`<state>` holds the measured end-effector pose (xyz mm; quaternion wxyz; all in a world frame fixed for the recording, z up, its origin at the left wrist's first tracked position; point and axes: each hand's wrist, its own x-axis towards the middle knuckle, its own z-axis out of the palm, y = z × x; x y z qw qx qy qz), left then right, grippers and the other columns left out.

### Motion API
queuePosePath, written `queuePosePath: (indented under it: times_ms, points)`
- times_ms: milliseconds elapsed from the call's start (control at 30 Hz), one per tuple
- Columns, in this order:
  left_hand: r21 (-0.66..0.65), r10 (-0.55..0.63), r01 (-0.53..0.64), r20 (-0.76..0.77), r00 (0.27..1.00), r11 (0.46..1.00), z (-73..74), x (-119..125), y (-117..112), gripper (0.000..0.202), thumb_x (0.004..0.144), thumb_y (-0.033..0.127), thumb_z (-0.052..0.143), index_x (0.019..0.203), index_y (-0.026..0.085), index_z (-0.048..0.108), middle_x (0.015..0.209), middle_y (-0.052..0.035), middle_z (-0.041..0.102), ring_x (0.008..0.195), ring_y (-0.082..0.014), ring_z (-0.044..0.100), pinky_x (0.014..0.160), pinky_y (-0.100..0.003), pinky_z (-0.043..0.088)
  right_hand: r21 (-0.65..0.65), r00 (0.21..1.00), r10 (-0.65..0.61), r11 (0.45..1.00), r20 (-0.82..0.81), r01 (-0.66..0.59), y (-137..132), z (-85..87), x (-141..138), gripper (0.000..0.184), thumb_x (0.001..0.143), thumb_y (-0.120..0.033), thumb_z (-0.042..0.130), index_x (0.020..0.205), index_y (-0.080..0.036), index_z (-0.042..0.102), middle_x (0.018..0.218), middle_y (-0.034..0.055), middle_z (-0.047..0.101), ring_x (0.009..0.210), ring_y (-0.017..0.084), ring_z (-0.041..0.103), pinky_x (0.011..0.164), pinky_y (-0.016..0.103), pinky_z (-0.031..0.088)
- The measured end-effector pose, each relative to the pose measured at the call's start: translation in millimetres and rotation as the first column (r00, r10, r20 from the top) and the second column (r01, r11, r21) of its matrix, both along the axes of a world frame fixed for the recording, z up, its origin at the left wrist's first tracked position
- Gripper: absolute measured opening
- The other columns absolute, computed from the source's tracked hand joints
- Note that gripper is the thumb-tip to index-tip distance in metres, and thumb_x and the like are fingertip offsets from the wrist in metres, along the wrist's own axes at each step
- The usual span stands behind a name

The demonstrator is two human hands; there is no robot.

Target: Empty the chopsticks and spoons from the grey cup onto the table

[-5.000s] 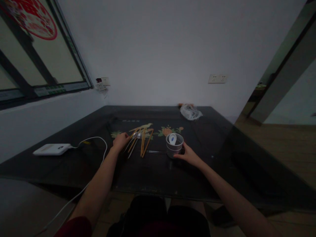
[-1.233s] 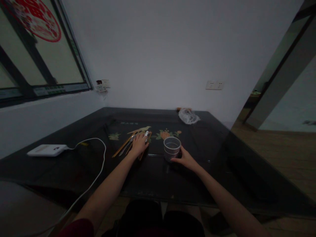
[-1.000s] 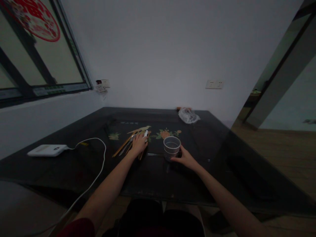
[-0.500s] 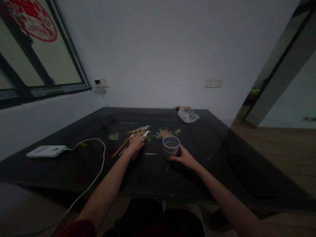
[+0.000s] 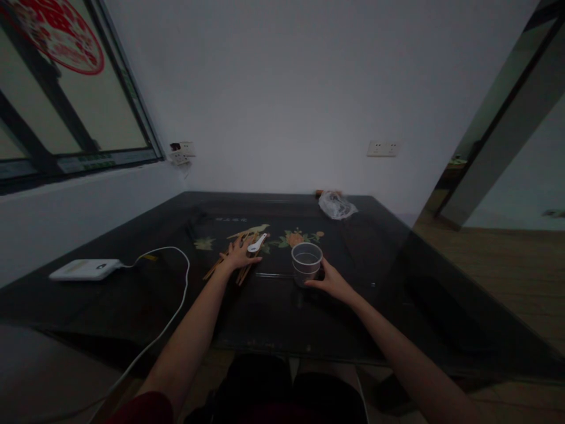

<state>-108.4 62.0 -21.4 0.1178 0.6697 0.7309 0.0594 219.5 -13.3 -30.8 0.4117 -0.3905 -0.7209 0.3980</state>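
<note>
My left hand [image 5: 237,255] lies over a loose bunch of wooden chopsticks [image 5: 243,274], its fingers spread. Beside its thumb and forefinger is a white soup spoon [image 5: 256,244], tilted with its handle pointing away to the right. Part of the chopsticks is hidden under the palm. A clear plastic cup [image 5: 306,262] stands upright on the dark table, and my right hand [image 5: 332,281] grips its right side, thumb in front near the base. Nothing can be made out inside the cup.
On the left of the table [image 5: 282,324] lies a white power bank [image 5: 86,270] with a white cable [image 5: 183,288] running off the front edge. A crumpled plastic bag [image 5: 336,206] sits at the back. A dark, flat object [image 5: 445,312] lies on the right.
My left hand has shifted slightly left and its fingers have spread, leaving the white spoon more exposed. My right hand and the cup have stayed in place.
</note>
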Motion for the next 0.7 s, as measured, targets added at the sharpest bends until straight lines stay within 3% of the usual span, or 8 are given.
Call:
queuePosePath:
  times_ms: [367, 567, 700]
  points:
    - [0.095, 0.027, -0.023, -0.043, 0.999, 0.995, -3.3, 20, -5, 0.066, 0.080, 0.056, 0.047, 0.141, 0.039, 0.031, 0.154, -0.0100, 0.016, 0.134, -0.0440, 0.025, 0.098, -0.065, 0.026, 0.009, 1.000, 0.006, 1.000, 0.000, -0.006, -3, 5.0, -1, 0.081, 0.061, -0.034, 0.080, 0.131, -0.019, 0.042, 0.130, 0.0140, 0.054, 0.123, 0.028, 0.050, 0.106, 0.044, 0.036]
    - [0.115, 0.044, -0.040, -0.032, 0.999, 0.993, 0.1, 29, -10, 0.066, 0.081, 0.057, 0.047, 0.142, 0.037, 0.030, 0.153, -0.0108, 0.020, 0.133, -0.0433, 0.028, 0.097, -0.064, 0.028, 0.001, 1.000, -0.009, 1.000, 0.018, 0.009, -3, 5.7, -1, 0.079, 0.061, -0.034, 0.080, 0.129, -0.018, 0.042, 0.128, 0.0145, 0.055, 0.121, 0.028, 0.051, 0.105, 0.044, 0.037]
    - [0.139, 0.046, -0.050, 0.028, 0.999, 0.989, 3.1, 20, -4, 0.072, 0.080, 0.062, 0.044, 0.144, 0.035, 0.024, 0.152, -0.0134, 0.023, 0.129, -0.0438, 0.035, 0.095, -0.061, 0.033, 0.017, 1.000, -0.008, 1.000, 0.023, 0.007, -2, 5.2, -1, 0.079, 0.061, -0.034, 0.080, 0.128, -0.017, 0.042, 0.129, 0.0144, 0.055, 0.122, 0.028, 0.049, 0.105, 0.044, 0.037]
